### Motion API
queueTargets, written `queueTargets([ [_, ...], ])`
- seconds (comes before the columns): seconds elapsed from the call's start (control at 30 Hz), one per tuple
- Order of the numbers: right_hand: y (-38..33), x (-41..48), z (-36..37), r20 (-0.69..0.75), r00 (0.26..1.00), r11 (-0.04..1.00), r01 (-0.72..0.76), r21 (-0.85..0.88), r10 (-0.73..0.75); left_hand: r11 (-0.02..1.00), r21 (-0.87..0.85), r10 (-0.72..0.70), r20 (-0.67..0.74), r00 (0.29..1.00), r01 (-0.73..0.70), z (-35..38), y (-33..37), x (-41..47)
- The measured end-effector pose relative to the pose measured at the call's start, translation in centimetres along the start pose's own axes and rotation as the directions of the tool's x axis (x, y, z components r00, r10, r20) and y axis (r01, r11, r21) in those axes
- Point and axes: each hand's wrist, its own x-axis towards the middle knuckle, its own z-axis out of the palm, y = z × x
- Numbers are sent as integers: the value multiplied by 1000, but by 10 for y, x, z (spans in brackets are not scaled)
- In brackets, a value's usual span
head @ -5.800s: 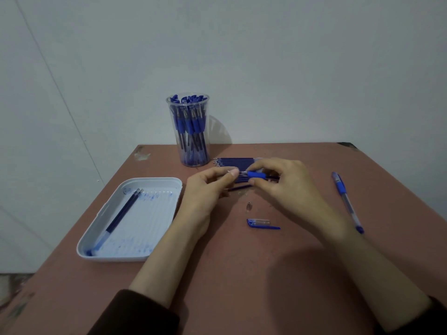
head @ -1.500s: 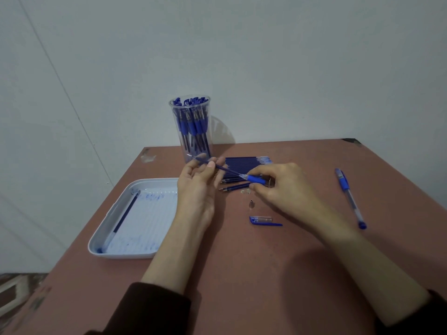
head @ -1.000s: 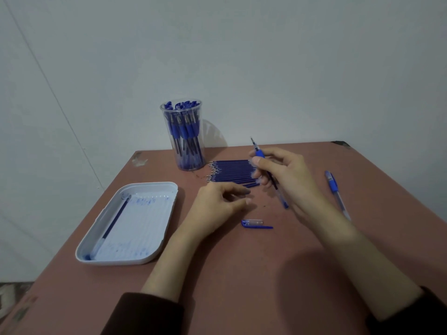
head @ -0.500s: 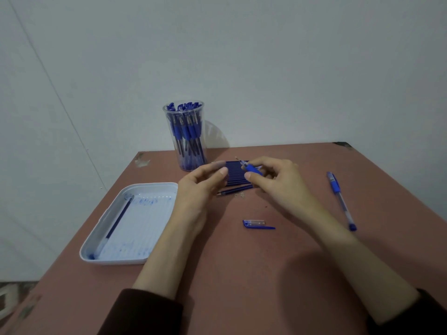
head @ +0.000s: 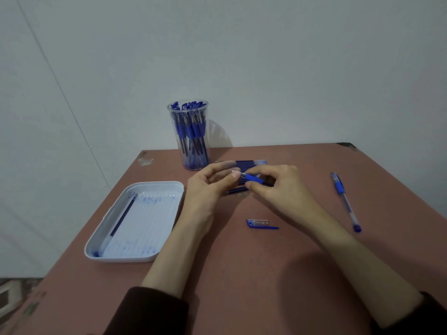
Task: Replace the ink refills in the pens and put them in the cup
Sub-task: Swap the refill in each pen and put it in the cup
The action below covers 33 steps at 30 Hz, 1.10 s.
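I am watching the pen (head: 252, 178) hanging just above the middle of the table (head: 242, 274), caught between both hands. The right hand (head: 278, 187) is curling thumb and forefinger round its blue rubber grip sleeve, and the left hand (head: 208, 187) is pinching the pale pointed tip, its other fingers lying loosely bent. Just behind the hands a flat row of slim dark-blue refills (head: 246, 163) is lying on the matt reddish-brown tabletop, partly hidden by the fingers. Nearer me, a clear pen cap (head: 260, 224) with a blue clip is resting on its side. A second pen (head: 344, 201), clear-barrelled with a blue grip, is lying well apart to the right. On the left a white rounded plastic tray (head: 154, 183), smeared with blue ink, is holding one thin used refill (head: 122, 217) along its left wall. At the far edge a tall transparent cup (head: 191, 136) is standing upright, packed with blue pens.
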Motion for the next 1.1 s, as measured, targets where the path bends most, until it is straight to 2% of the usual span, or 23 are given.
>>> queueTargets([
  [0.07,-1,0,0,3,1000,998,-2,59,2,1000,-2,3,26,1000,-3,0,1,0],
  [0.2,-4,1,5,82,994,935,-92,341,67,992,-127,-2,95,996,14,1,3,2],
  [0.3,-8,1,6,117,991,897,-108,428,63,992,-130,11,75,997,-1,2,2,3],
  [0.43,-12,0,0,118,992,867,-96,489,44,996,-85,3,9,1000,-2,0,-2,3],
  [0.57,-12,1,1,105,993,871,-100,481,56,981,-182,-54,91,994,70,4,-5,1],
  [0.67,-13,-1,3,122,991,870,-110,480,58,980,-186,-56,113,992,77,7,-2,-2],
  [0.87,-13,0,0,120,991,836,-119,536,64,975,-219,-20,29,999,26,7,-1,-2],
  [1.1,-16,-1,-1,116,991,844,-121,523,70,983,-183,-3,117,993,25,13,3,-7],
])
